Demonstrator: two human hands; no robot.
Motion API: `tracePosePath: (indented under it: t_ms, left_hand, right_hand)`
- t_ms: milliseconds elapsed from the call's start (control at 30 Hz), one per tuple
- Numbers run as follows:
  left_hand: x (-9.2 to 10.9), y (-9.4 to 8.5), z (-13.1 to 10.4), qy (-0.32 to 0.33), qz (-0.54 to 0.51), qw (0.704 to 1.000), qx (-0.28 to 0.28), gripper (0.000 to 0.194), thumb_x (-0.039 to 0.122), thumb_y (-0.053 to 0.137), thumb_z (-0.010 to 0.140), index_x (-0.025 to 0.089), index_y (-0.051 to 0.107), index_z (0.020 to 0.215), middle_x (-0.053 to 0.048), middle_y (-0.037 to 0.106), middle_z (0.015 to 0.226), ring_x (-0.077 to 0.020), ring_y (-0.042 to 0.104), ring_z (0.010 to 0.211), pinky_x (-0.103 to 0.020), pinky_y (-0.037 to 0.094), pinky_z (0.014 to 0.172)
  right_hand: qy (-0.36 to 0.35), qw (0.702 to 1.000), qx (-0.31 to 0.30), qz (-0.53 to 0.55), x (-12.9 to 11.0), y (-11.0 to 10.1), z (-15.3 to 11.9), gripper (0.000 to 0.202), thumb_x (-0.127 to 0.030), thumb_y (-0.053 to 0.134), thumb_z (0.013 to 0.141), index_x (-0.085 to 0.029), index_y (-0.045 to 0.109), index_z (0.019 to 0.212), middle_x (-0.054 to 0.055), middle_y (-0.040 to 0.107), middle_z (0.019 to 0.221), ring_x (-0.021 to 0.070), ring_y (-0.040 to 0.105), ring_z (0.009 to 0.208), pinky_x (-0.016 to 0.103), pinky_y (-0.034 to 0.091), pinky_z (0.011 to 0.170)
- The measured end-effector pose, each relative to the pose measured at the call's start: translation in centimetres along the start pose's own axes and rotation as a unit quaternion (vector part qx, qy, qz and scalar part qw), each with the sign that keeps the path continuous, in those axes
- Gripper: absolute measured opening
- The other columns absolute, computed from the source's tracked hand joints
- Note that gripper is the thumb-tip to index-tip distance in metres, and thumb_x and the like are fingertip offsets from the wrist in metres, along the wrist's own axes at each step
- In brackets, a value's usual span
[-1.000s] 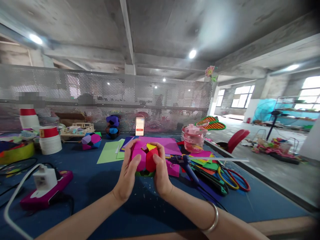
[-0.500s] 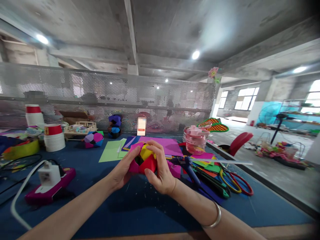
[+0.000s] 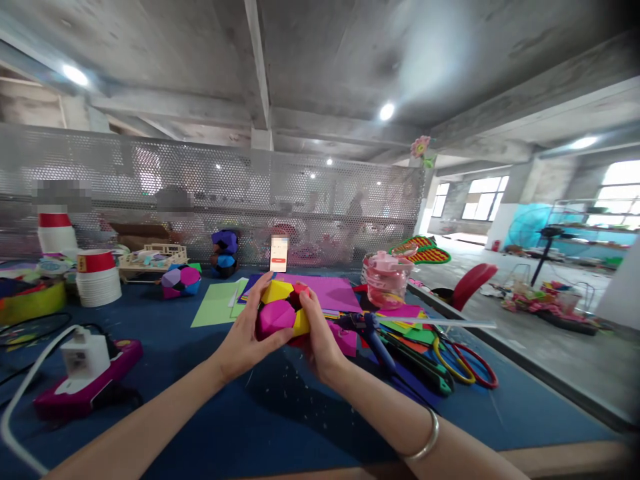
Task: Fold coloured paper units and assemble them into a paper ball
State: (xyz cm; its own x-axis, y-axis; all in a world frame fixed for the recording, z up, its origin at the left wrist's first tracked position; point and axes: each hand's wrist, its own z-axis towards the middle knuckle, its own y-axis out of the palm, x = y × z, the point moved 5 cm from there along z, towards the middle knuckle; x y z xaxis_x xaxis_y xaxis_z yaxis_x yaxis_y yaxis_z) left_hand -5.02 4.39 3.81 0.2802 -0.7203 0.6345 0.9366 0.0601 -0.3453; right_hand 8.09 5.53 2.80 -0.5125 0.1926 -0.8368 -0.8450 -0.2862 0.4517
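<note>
A faceted paper ball (image 3: 278, 319) with magenta, yellow, red and black panels is held above the blue table between both hands. My left hand (image 3: 239, 348) curls round its left side, with the thumb along the lower front. Round the right side wraps my right hand (image 3: 324, 343), its thumb near the top by a red panel. Part of the ball is hidden behind my fingers. Just right of my right hand lies a magenta paper piece (image 3: 346, 341), beside a blue hot glue gun (image 3: 374, 337) with a long clear glue stick (image 3: 445, 323).
Magenta paper (image 3: 337, 291) and green paper (image 3: 215, 307) lie behind my hands. To the right are a utility knife (image 3: 425, 367), scissors (image 3: 467, 365) and a pink jar (image 3: 385, 287). Leftward stand a power strip (image 3: 87, 383), paper cups (image 3: 99, 283) and another paper ball (image 3: 181, 281). A phone (image 3: 279, 255) stands upright behind.
The ball has been turned in my hands: magenta and yellow panels now face me where a red panel and a dark opening showed. My right thumb has moved up from the lower front.
</note>
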Motion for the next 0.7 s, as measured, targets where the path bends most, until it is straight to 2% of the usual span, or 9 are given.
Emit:
tracePosePath:
  t_ms: [100,233,367,533,700]
  left_hand:
    - [-0.1,0.4,0.0,-0.039,-0.050,0.998,-0.007,0.082,0.044,0.065,0.086,0.028,0.021,0.153,-0.010,0.025,0.160,-0.0315,0.027,0.147,-0.048,0.025,0.121]
    - [-0.4,0.9,-0.1,-0.090,-0.150,0.984,0.040,0.062,0.047,0.046,0.097,0.030,0.025,0.152,-0.006,0.027,0.160,-0.0261,0.029,0.147,-0.043,0.025,0.121]
    - [-0.3,1.2,-0.2,-0.082,-0.130,0.986,0.061,0.056,0.045,0.047,0.097,0.032,0.032,0.150,-0.003,0.027,0.161,-0.0241,0.024,0.149,-0.040,0.022,0.122]
    - [-0.2,1.0,-0.1,-0.064,-0.105,0.990,0.062,0.055,0.043,0.048,0.097,0.033,0.034,0.149,-0.001,0.022,0.163,-0.0233,0.017,0.151,-0.039,0.021,0.123]
    - [-0.4,1.0,-0.1,-0.063,-0.084,0.993,0.060,0.056,0.041,0.050,0.095,0.030,0.035,0.147,-0.005,0.030,0.159,-0.0249,0.027,0.147,-0.040,0.025,0.121]
  right_hand:
    - [-0.008,1.000,-0.006,-0.004,0.1,-0.4,0.2,0.050,-0.051,0.061,0.088,-0.028,0.052,0.132,0.003,0.066,0.128,0.0237,0.062,0.118,0.036,0.052,0.097]
    - [-0.035,0.999,-0.016,-0.016,0.2,-0.6,0.3,0.049,-0.047,0.062,0.088,-0.029,0.049,0.133,0.001,0.064,0.130,0.0210,0.059,0.123,0.034,0.046,0.105]
    - [-0.056,0.997,-0.009,-0.061,-0.1,-0.5,-0.1,0.051,-0.049,0.060,0.089,-0.028,0.047,0.135,0.002,0.063,0.131,0.0212,0.056,0.125,0.035,0.045,0.106]
    - [-0.083,0.991,-0.043,-0.095,-0.8,0.1,-0.7,0.054,-0.053,0.052,0.093,-0.028,0.039,0.140,0.005,0.057,0.135,0.0216,0.055,0.125,0.038,0.043,0.109]
    - [-0.078,0.990,-0.045,-0.105,-0.2,-0.1,-0.5,0.050,-0.054,0.052,0.093,-0.028,0.040,0.134,0.007,0.055,0.134,0.0226,0.056,0.123,0.039,0.044,0.108]
